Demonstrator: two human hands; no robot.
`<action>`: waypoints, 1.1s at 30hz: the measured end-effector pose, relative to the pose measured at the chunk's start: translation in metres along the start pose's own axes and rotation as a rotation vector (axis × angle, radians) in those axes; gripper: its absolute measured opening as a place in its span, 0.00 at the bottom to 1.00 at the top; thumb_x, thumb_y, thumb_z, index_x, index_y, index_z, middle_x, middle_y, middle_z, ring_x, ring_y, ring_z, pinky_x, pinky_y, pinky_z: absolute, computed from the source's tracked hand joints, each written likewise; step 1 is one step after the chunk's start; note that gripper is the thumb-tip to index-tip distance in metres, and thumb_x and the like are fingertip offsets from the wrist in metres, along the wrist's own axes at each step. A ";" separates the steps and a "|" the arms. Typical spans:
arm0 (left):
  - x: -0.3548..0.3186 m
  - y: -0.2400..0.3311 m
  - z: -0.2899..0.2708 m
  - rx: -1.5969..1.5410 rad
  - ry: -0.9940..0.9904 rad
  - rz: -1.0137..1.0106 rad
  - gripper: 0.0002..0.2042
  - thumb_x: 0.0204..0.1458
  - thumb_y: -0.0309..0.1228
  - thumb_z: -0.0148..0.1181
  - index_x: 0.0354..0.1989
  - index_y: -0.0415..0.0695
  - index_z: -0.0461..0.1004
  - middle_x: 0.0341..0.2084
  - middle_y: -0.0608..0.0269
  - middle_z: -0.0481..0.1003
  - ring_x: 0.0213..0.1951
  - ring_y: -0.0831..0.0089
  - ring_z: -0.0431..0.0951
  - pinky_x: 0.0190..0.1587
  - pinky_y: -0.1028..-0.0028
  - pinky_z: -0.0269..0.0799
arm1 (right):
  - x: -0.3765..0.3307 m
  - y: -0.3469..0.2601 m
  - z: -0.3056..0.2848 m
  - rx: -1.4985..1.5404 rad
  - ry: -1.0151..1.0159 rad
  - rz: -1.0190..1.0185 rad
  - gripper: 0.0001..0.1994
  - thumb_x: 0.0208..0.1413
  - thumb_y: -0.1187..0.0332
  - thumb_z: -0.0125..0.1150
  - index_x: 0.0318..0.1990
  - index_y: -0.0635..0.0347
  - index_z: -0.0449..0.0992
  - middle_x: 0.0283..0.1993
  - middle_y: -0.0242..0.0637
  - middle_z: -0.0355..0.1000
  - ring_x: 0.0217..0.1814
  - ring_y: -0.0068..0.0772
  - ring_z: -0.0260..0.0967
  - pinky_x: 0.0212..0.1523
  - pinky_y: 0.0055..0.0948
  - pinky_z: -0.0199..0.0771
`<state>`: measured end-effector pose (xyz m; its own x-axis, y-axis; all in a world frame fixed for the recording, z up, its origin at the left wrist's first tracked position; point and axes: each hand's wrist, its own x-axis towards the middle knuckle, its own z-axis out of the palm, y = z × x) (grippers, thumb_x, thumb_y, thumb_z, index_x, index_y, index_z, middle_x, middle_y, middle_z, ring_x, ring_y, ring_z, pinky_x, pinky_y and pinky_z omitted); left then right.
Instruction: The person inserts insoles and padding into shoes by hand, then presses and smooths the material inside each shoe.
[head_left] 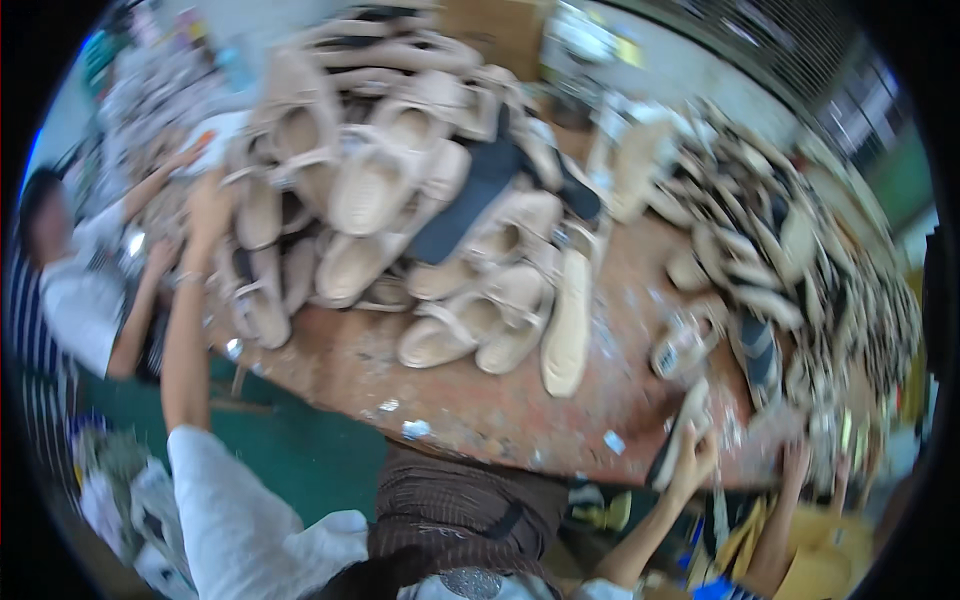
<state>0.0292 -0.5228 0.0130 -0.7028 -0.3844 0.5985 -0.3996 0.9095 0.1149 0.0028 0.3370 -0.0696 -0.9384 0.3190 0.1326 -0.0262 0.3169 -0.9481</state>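
My left arm stretches far forward, and my left hand (207, 205) is at the left edge of a heap of beige strapped shoes (375, 190). Motion smears its fingers, so whether it grips a shoe cannot be told. At the front right of the table my right hand (697, 455) is closed on a slim beige shoe sole (684, 425) with a dark side, held tilted over the edge. A single pale shoe (688, 340) lies just beyond it. Near the middle a long beige insole (568, 325) leans against the shoes, and a dark sole (470, 190) lies across the heap.
The worn reddish table (480, 420) carries another large heap of soles (780, 230) on the right. A co-worker (80, 270) reaches in from the left; another person's hand (795, 465) rests at the right edge. A cardboard box (495, 35) stands at the back.
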 end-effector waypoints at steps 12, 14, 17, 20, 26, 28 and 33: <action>-0.002 0.132 -0.039 0.126 -0.228 -0.212 0.51 0.44 0.59 0.64 0.75 0.46 0.53 0.57 0.43 0.75 0.53 0.37 0.74 0.59 0.48 0.67 | 0.046 -0.331 0.279 0.647 -0.405 -0.655 0.06 0.64 0.70 0.64 0.38 0.64 0.78 0.31 0.22 0.71 0.31 0.13 0.61 0.32 0.18 0.62; -0.002 0.137 -0.037 0.218 -0.219 -0.193 0.53 0.41 0.56 0.67 0.76 0.46 0.52 0.54 0.43 0.76 0.54 0.39 0.73 0.58 0.48 0.66 | 0.042 -0.378 0.327 0.541 -0.484 -0.917 0.12 0.60 0.66 0.67 0.42 0.68 0.78 0.32 0.42 0.77 0.33 0.29 0.73 0.38 0.27 0.72; -0.001 0.142 -0.033 0.232 -0.204 -0.198 0.53 0.39 0.53 0.70 0.74 0.44 0.53 0.50 0.43 0.78 0.53 0.41 0.74 0.56 0.49 0.66 | 0.031 -0.408 0.390 0.268 -0.614 -1.148 0.26 0.60 0.55 0.64 0.54 0.73 0.73 0.55 0.62 0.72 0.59 0.61 0.69 0.61 0.47 0.67; 0.002 0.142 -0.029 0.234 -0.175 -0.212 0.51 0.40 0.53 0.70 0.73 0.43 0.55 0.49 0.44 0.78 0.53 0.43 0.73 0.57 0.52 0.64 | 0.022 -0.387 0.430 -0.089 -0.759 -1.278 0.30 0.61 0.54 0.63 0.59 0.73 0.69 0.62 0.62 0.68 0.69 0.60 0.61 0.71 0.48 0.58; -0.001 0.137 -0.016 0.245 -0.053 -0.190 0.43 0.46 0.51 0.65 0.71 0.45 0.61 0.48 0.46 0.77 0.50 0.46 0.73 0.54 0.54 0.64 | 0.024 -0.359 0.456 0.035 -0.492 -1.467 0.26 0.57 0.65 0.67 0.60 0.70 0.71 0.67 0.54 0.67 0.75 0.57 0.55 0.75 0.50 0.51; 0.000 0.136 -0.006 0.264 0.056 -0.211 0.38 0.50 0.49 0.62 0.71 0.48 0.63 0.50 0.49 0.77 0.49 0.48 0.74 0.53 0.53 0.64 | 0.020 -0.367 0.455 0.061 -0.452 -1.401 0.23 0.57 0.67 0.66 0.58 0.68 0.74 0.65 0.52 0.69 0.75 0.56 0.57 0.74 0.47 0.56; 0.009 0.128 0.018 0.427 0.181 -0.190 0.28 0.52 0.38 0.58 0.65 0.49 0.70 0.42 0.48 0.79 0.45 0.49 0.75 0.49 0.51 0.68 | 0.013 -0.338 0.409 0.195 -0.254 -1.313 0.15 0.57 0.77 0.61 0.52 0.63 0.79 0.60 0.49 0.73 0.69 0.53 0.65 0.67 0.45 0.66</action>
<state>-0.0384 -0.4127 0.0187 -0.4960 -0.4687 0.7310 -0.7422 0.6658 -0.0767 -0.1414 -0.1314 0.1343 -0.2199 -0.2984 0.9288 -0.9740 0.1203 -0.1920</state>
